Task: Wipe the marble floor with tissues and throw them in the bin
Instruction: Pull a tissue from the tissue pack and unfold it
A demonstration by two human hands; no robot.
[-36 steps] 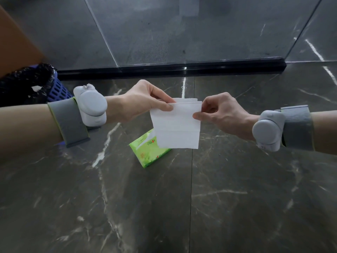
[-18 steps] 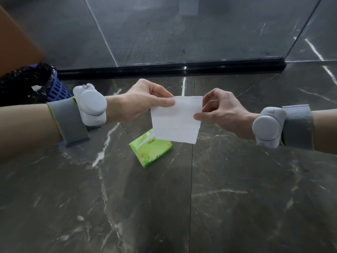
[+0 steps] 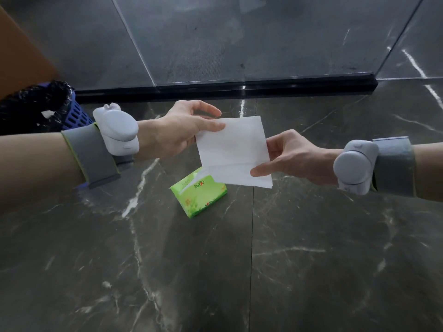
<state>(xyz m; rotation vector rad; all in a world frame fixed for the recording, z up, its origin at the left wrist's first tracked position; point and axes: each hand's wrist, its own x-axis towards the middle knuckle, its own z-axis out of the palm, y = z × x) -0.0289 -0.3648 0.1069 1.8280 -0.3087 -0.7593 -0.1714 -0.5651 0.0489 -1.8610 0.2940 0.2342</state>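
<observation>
1. Our left hand (image 3: 177,130) pinches the upper left corner of a white tissue (image 3: 232,144). The grip is clamped on the thin paper between thumb and fingers.
2. Our right hand (image 3: 294,159) has its grip closed on the tissue's right edge, with the thumb lying low on the front face.
3. The tissue hangs in the air between both hands. It is a soft, nearly square sheet with a horizontal crease near its lower edge.
4. Below it, a glossy green tissue pack (image 3: 199,195) lies on the marble floor (image 3: 311,259), which is dark, polished and white-veined.
5. On each wrist we wear a rounded pale grey device (image 3: 117,133) on a grey fabric strap (image 3: 91,156).
6. Far left stands a blue slotted plastic bin (image 3: 76,113), lined with a crinkled black bag (image 3: 28,109).
</observation>
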